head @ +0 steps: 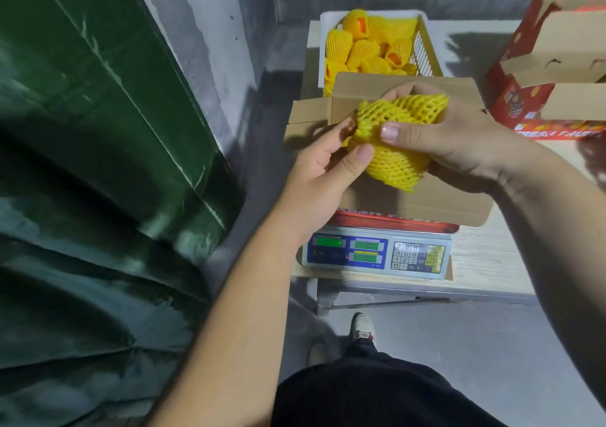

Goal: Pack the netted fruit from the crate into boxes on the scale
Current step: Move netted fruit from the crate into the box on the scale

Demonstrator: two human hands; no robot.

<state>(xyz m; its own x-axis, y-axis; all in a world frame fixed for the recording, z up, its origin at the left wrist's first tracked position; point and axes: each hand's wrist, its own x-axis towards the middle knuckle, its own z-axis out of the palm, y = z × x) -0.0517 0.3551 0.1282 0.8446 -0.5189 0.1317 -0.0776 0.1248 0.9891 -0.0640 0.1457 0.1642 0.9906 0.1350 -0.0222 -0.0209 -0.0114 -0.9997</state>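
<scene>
A digital scale (377, 251) is sitting at the table's (485, 256) near edge, bearing an open cardboard box (442, 197). Above the box, the left hand (323, 167) and right hand (459, 138) are both gripping one yellow-netted fruit (393, 138), fingers curled around it. Behind, a crate (426, 52) is holding more netted fruit (364, 49).

- Both hands, the left hand (323, 164) and the right hand (455, 138), hold one netted fruit (398, 138) above an open cardboard box (449, 203); the box's opening lies directly beneath them.
- Just beyond the hands, the box's raised rear flap (360, 87) stands between them and the crate (423, 49), which is open on top.
- To the right of the right hand, stacked red boxes (531, 98) block that side.
- Left of the left hand, open space, then a grey wall (210, 49).
</scene>
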